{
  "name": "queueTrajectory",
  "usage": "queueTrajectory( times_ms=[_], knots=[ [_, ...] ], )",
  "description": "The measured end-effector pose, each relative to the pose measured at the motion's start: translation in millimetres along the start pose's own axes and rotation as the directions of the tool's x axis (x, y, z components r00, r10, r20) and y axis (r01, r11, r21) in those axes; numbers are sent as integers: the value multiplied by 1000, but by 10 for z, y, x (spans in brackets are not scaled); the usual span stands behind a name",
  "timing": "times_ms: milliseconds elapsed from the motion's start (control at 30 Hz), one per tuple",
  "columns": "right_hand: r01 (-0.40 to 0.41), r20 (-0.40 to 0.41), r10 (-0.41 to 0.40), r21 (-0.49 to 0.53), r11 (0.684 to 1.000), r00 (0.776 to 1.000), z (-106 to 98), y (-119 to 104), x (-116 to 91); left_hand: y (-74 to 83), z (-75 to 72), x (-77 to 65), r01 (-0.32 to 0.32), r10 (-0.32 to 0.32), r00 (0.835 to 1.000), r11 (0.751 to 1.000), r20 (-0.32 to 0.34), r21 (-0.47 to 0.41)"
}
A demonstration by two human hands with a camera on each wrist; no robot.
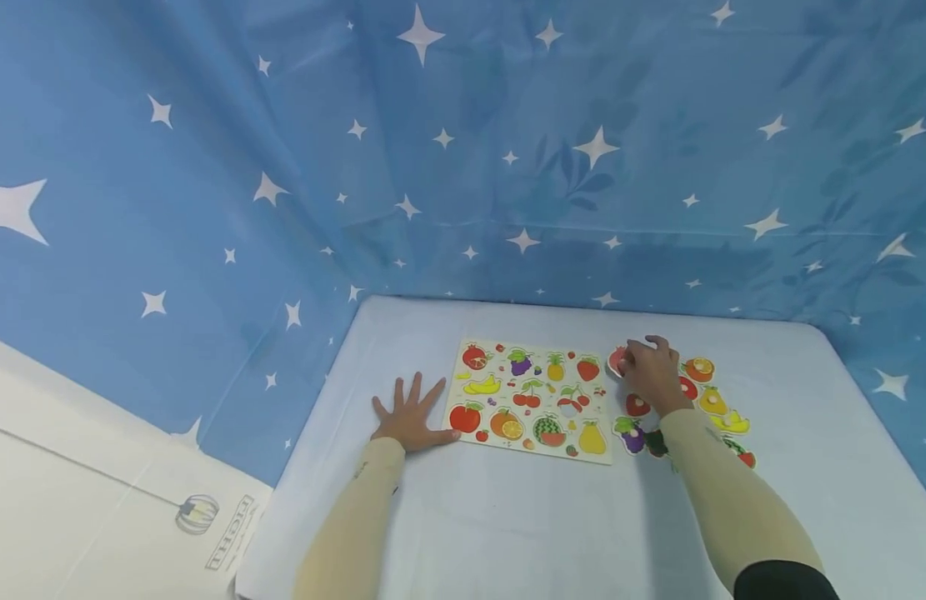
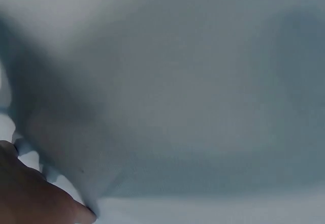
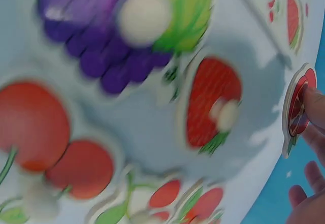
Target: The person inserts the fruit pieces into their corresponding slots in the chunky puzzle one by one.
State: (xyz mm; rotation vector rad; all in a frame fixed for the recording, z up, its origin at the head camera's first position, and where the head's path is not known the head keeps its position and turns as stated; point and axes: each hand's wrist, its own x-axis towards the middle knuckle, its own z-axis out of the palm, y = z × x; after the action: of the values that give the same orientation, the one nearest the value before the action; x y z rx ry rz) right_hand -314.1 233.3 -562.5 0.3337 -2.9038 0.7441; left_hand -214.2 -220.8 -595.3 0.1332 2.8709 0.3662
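Note:
My right hand pinches a pomegranate puzzle piece just past the right edge of a fruit puzzle board. In the right wrist view the piece is tilted and thumb and fingertips are on it. My left hand lies palm down on the table with its fingers spread, the thumb touching the board's lower left corner. The left wrist view is mostly blurred tabletop, with part of the left hand at the lower left.
Around the right forearm lie loose knobbed pieces: a strawberry, grapes, an orange, a pear, bananas and several others. The white table meets a blue starry curtain behind.

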Motion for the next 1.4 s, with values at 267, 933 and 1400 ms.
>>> queueTrajectory(
  times_ms=[267,933,1400],
  knots=[
    [67,6,-67,17,998,998,165,-365,237,41,13,8,35,-39,998,997,55,68],
    [202,125,-210,74,977,970,955,-1677,765,112,1,128,147,-166,978,979,129,143],
    [157,233,-162,40,987,959,1429,-2028,817,174,-167,116,177,-202,961,974,186,143]
  ],
)
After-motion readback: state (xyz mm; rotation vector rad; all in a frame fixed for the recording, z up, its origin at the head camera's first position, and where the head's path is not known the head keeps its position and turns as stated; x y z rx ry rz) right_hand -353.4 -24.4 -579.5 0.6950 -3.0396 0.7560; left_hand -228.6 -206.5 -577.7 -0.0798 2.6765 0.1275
